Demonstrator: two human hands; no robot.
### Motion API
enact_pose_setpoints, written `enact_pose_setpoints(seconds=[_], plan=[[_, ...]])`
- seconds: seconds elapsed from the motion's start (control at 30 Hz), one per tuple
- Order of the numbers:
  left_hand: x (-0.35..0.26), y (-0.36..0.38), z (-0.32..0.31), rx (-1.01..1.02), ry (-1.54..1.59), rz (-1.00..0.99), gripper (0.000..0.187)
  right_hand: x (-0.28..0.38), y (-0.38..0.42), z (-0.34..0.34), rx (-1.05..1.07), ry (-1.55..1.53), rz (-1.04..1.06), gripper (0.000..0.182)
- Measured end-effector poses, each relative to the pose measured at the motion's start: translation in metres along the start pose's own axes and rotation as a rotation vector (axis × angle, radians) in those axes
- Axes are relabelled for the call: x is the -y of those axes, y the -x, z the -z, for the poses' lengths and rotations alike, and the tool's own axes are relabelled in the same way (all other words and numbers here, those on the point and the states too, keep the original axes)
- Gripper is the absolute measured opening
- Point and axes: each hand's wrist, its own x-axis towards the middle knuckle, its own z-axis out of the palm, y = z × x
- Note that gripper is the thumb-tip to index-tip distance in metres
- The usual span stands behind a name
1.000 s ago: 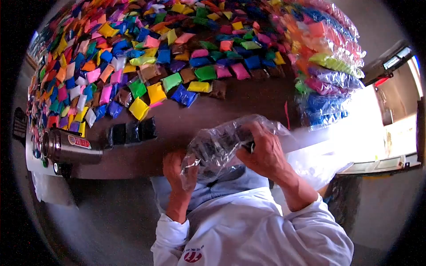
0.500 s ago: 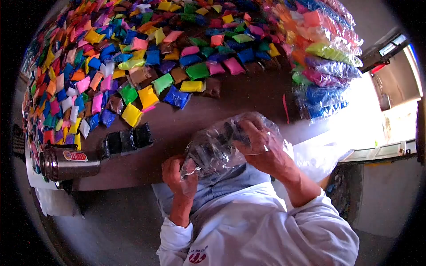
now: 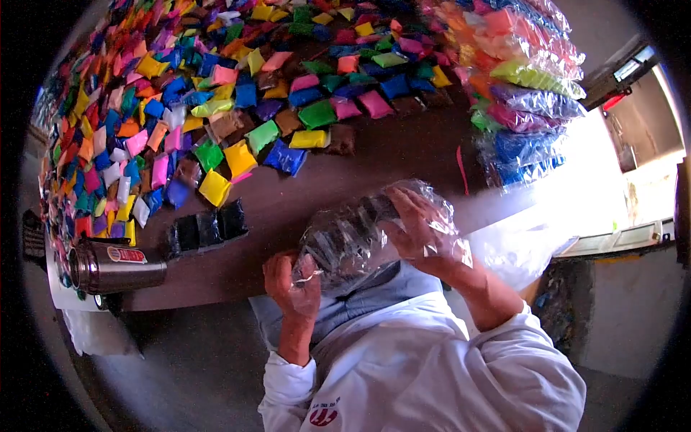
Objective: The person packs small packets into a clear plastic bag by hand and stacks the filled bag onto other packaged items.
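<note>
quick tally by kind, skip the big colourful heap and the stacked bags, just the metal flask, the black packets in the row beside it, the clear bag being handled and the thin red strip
Metal flask: 1
Black packets beside it: 3
Clear bag: 1, dark contents not countable through the plastic
Thin red strip: 1
Total: 6

passage over tabletop (image 3: 403, 155) between coloured packets (image 3: 317, 113) and clear bag (image 3: 342, 252), black packets (image 3: 209, 229) and flask (image 3: 126, 268) blocking left, stacked bags (image 3: 536, 102) right
</note>
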Motion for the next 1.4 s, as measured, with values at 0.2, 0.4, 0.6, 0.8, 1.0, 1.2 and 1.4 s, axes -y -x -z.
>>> enact_pose_setpoints(seconds=[0.2, 0.4, 0.6, 0.8, 1.0, 1.2, 1.4], plan=[[-0.002, -0.001, 0.002, 0.033, 0.01, 0.031, 0.03, -0.013, -0.005, -0.021, -0.074, -0.04, 0.159, 0.036], [0.007, 0.003, -0.001, -0.026, -0.005, -0.094, 0.032, 0.019, 0.016, 0.003, -0.273, 0.062, 0.217, 0.029], [0.007, 0.004, -0.006, 0.0, 0.047, 0.057, 0.025, 0.049, 0.044, 0.025, 0.319, -0.732, 0.627, 0.02], [-0.012, -0.003, 0.004, -0.023, 0.073, 0.165, 0.024, 0.108, 0.033, 0.021, 0.31, -0.725, 0.786, 0.018], [-0.003, 0.0, -0.007, -0.141, 0.055, 0.019, 0.019, 0.153, -0.032, 0.031, 0.038, -0.161, 0.815, 0.021], [0.002, 0.001, -0.01, -0.056, 0.157, 0.098, 0.019, 0.188, -0.115, -0.032, 0.282, 0.247, 0.626, 0.031], [0.007, 0.003, -0.015, -0.039, 0.088, 0.077, 0.024, 0.176, -0.136, -0.12, 0.287, 0.312, 0.602, 0.045]])
